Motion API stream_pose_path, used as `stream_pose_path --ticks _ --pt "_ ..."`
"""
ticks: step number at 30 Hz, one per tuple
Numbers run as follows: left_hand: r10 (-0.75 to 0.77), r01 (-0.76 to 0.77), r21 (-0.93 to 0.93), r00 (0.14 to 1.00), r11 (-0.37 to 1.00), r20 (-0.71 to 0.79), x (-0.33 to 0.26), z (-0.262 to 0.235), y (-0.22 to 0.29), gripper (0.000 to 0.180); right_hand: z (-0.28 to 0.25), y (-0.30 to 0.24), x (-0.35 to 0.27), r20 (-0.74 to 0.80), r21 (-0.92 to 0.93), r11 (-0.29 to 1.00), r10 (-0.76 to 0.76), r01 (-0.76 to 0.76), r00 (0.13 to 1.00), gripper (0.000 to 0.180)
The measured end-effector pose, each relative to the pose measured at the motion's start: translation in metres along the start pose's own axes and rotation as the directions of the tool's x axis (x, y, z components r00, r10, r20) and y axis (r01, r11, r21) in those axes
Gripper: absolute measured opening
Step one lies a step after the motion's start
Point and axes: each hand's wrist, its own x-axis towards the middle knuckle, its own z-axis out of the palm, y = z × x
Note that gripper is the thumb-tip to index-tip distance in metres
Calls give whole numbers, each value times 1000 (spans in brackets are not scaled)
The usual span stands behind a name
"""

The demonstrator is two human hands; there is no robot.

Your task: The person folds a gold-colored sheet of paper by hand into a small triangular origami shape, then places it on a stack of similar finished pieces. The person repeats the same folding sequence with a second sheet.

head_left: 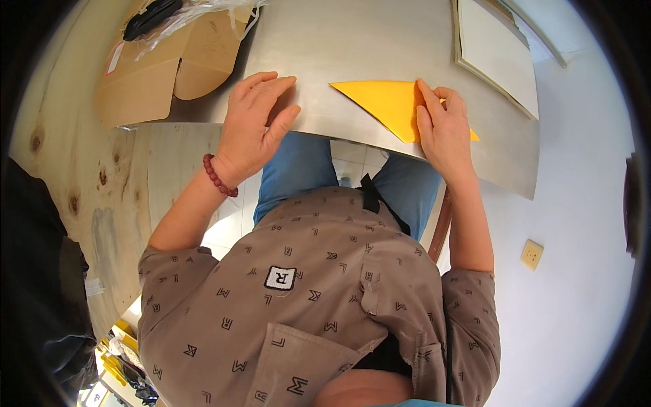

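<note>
A yellow sheet of paper (381,102), folded into a triangle, lies on the grey metal tabletop (352,47) near its front edge. My right hand (444,129) rests on the triangle's right part, fingers stretched out and pressing it down along the fold. My left hand (254,125), with a red bead bracelet at the wrist, lies flat on the bare metal to the left of the paper, a short gap away, and holds nothing.
An opened cardboard box (156,74) sits at the table's far left, with a clear plastic bag holding a black item (159,13) on it. A white framed panel (495,47) lies at the far right. A wooden board (68,169) runs along the left.
</note>
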Motion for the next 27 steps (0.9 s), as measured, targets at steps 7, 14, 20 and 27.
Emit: stream_pose_path --ticks 7,14,20,27 --pt "203 -204 -100 979 974 -22 33 40 43 37 2 2 -1 -11 0 999 -34 34 999 42" --pt "187 -187 -18 972 982 140 50 47 36 41 -25 3 -12 -37 306 950 -49 57 998 42" --pt "185 -181 -42 968 983 171 52 48 35 43 -40 16 -20 102 254 953 -196 165 975 34" --pt "119 -117 -27 978 993 170 44 37 40 45 -44 27 9 41 144 943 -309 301 950 16"
